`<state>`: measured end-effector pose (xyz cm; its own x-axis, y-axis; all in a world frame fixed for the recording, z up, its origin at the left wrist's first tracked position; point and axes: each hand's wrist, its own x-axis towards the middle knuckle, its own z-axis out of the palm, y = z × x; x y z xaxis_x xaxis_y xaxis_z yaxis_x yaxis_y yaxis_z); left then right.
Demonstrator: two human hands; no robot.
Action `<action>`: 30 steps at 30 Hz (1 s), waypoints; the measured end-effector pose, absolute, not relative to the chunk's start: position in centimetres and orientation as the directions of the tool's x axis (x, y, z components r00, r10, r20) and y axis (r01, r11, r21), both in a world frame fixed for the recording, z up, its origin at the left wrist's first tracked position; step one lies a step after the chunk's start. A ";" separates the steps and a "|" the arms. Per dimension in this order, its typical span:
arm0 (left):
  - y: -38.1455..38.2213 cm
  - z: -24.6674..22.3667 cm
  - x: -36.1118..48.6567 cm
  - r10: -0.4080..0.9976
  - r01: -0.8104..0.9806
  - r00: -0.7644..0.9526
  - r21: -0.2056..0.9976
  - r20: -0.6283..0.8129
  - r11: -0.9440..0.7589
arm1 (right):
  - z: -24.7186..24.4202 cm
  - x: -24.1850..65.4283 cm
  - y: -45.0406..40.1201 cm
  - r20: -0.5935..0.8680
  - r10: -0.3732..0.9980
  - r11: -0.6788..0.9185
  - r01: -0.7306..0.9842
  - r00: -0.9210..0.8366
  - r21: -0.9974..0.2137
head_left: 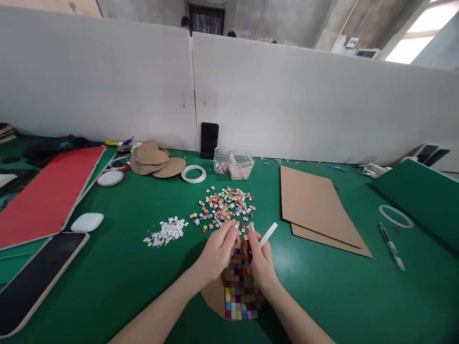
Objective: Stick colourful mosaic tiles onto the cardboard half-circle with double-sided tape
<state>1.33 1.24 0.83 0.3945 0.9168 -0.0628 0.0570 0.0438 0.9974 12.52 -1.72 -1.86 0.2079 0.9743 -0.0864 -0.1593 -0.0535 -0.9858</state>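
My left hand point(219, 248) is closed in a pinch above the top of a round cardboard piece point(214, 295); what its fingertips hold is too small to name. Rows of small coloured tiles point(241, 291) cover the right part of this cardboard. Beside it, my right hand point(261, 258) is closed, with a white strip point(268, 234) sticking out between its fingers toward the upper right. A tiny pale square also shows at the right fingertips. Just beyond both hands lies a loose heap of coloured tiles point(227, 203). White paper bits point(168, 231) form a pile to the left.
Clear containers point(241, 166) and a dark phone point(209, 140) stand by the white partition point(287, 95). Cardboard sheets point(315, 200) lie right, near a pen point(391, 247). Cardboard discs point(169, 168), a tape roll point(193, 174), a red board point(53, 186) and a white case point(87, 222) lie left.
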 end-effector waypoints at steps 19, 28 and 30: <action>0.3 -0.3 1.8 0.906 0.507 0.421 0.819 0.036 -0.268 | -2.3 12.0 -2.2 0.087 0.977 0.070 0.094 0.196 -0.993; 1.0 0.2 1.4 0.897 0.259 0.441 0.959 -0.016 -0.111 | -2.5 12.4 -2.1 0.132 0.981 0.109 0.164 0.139 -0.980; 0.9 0.1 1.5 0.902 0.214 0.431 0.974 -0.031 -0.069 | -2.5 12.4 -2.1 0.107 0.978 0.083 0.137 0.177 -0.987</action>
<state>1.54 0.90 0.11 0.4310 0.9018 -0.0307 0.2137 -0.0689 0.9745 12.37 -2.06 -2.45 0.1772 0.9784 0.1065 0.1373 0.0826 -0.9871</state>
